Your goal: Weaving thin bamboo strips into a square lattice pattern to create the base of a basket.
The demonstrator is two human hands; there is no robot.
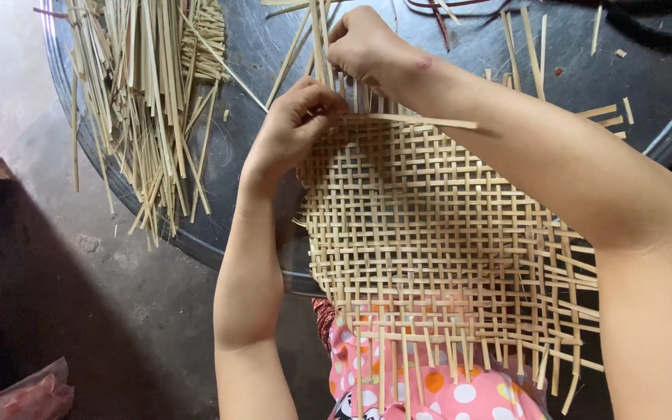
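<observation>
One woven mat (429, 233) of pale bamboo strips is seen in the middle of the frame, with its loose ends sticking out along the lower and right edges. One loose heap of bamboo strips (149, 85), too many to be counted, is spread in the upper left. A few short offcuts (526, 54) are scattered at the upper right, and some dark red cords (437, 9) are glimpsed at the top edge.

The mat and the heap are carried by a round, dark counter (250, 54) with a metal rim, which fills the upper part of the frame. The near edge of the mat overhangs it and lies over a lap covered in pink spotted cloth (460, 393) at the bottom centre. A grey concrete floor (95, 264) is seen at the left, with a crumpled reddish plastic bag (25, 397) in the lower left corner and a dark wooden object at the far left edge.

The left hand (293, 124) is curled at the upper left corner of the mat, its fingers pinched together on a single strip (421, 121) that is laid crosswise along the top of the weave. The right hand (367, 47) is set just above it, fingers bent and closed among the upright strip ends (320, 31) at the mat's far edge; which ends are actually gripped cannot be told.
</observation>
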